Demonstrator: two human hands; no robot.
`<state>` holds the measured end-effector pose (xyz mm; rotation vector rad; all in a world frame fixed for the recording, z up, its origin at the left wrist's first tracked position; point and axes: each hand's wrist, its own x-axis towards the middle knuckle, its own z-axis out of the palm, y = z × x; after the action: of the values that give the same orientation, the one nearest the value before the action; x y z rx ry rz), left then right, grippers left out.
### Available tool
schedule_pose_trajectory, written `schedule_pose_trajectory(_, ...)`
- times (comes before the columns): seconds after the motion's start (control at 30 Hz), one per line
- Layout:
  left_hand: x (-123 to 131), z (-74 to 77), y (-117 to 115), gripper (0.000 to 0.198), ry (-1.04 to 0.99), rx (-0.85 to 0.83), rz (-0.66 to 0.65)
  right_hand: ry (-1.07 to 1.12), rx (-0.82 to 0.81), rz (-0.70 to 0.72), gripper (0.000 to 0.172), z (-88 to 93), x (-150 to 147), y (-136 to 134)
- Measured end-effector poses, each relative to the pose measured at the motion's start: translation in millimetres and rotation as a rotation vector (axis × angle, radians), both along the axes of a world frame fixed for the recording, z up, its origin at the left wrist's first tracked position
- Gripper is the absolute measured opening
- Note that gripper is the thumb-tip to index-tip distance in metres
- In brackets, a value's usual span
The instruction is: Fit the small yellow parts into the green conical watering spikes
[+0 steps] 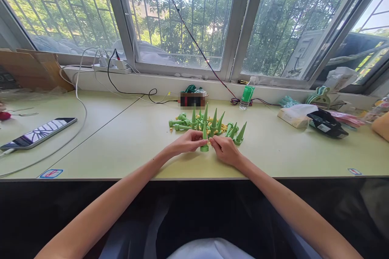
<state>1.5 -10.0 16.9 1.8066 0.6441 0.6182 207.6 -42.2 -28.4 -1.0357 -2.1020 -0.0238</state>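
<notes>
far left on the pale green table (121,145) a flat smartphone (38,132) lies face up, well apart from the hands. at the middle the left hand (185,142) closes its fingertips on 1 upright green plastic cone spike (204,142), base on the table, and the right hand (226,150) pinches it from the other side, seemingly to steady it; whether a small piece sits in that pinch i cannot tell. just behind lies a heap of green cones (212,121) with small yellow bits (224,128), likely kept within reach, and a green-labelled clear bottle (247,94) stands farther right by the sill.

No legible text (table stickers (51,173) and bottle label (247,94) too small)
</notes>
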Motion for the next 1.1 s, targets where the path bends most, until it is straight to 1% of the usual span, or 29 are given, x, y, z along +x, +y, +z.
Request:
schedule_pose_trajectory(0.1,0.4,0.4,-0.7,0.047,0.032,0.062,0.007,-0.014,-0.01,-0.004,0.04,-0.4,-0.6,0.2)
schedule_pose_trajectory(0.23,1.4,-1.2,0.8,0.044,0.033,0.078,0.03,0.017,-0.037,-0.015,0.038,0.9,-1.6,0.5)
schedule_pose_trajectory(0.37,1.9,-3.2,3.6,0.044,0.016,0.03,0.032,0.122,-0.056,0.018,0.021,2.4,-1.8,0.1)
schedule_pose_trajectory(0.4,1.7,-3.9,4.6,0.044,0.008,0.012,0.033,0.141,-0.059,0.028,0.019,2.4,-1.5,0.1)
schedule_pose_trajectory(0.53,-0.3,-7.9,9.6,0.044,-0.049,-0.059,0.037,0.154,-0.049,0.068,0.023,1.6,0.5,1.2)
schedule_pose_trajectory(0.67,-1.8,-10.9,12.3,0.045,-0.071,-0.076,0.024,0.171,0.008,0.113,0.021,0.3,1.5,3.8)
schedule_pose_trajectory(0.9,-0.5,-8.0,7.6,0.043,-0.046,-0.041,0.028,0.171,0.041,0.134,0.018,-4.7,2.3,7.8)
schedule_pose_trajectory(1.1,-0.7,-5.3,3.9,0.045,0.006,0.07,0.057,0.127,0.008,0.153,0.02,-4.7,3.6,7.7)
